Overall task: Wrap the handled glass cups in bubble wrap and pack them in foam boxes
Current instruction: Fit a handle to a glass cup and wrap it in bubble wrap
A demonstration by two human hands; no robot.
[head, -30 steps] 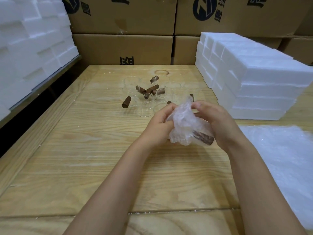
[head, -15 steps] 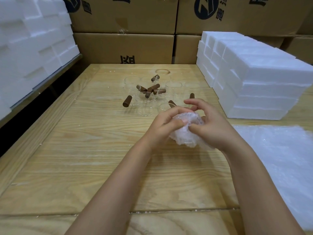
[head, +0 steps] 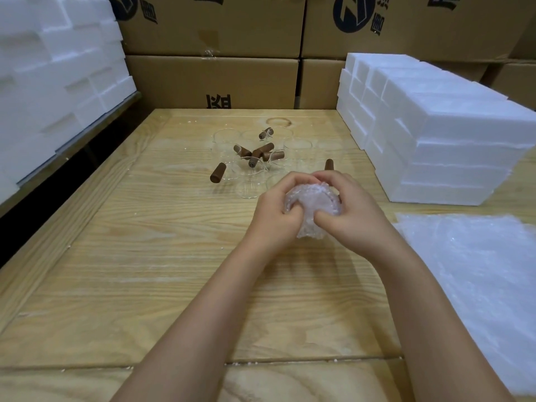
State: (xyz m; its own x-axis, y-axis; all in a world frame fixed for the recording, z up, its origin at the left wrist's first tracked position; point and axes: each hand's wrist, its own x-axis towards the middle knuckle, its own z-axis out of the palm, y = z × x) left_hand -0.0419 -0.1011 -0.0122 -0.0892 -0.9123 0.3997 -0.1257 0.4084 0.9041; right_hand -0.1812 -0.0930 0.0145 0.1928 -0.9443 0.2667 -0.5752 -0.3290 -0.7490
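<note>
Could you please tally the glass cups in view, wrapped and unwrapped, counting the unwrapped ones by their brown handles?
wrapped cup, gripped by left hand and right hand: 1
unwrapped cups, counted by visible brown handles: 6
Total: 7; the hands may hide more.

A single wide-angle view is given, taken from the person's head. The pale wooden surface (head: 145, 256) is looked down on from above its near edge, facing forward to its far edge, where brown cardboard boxes (head: 214, 79) are stacked. The left hand (head: 275, 216) and right hand (head: 356, 213) are seen close, at mid-frame.
</note>
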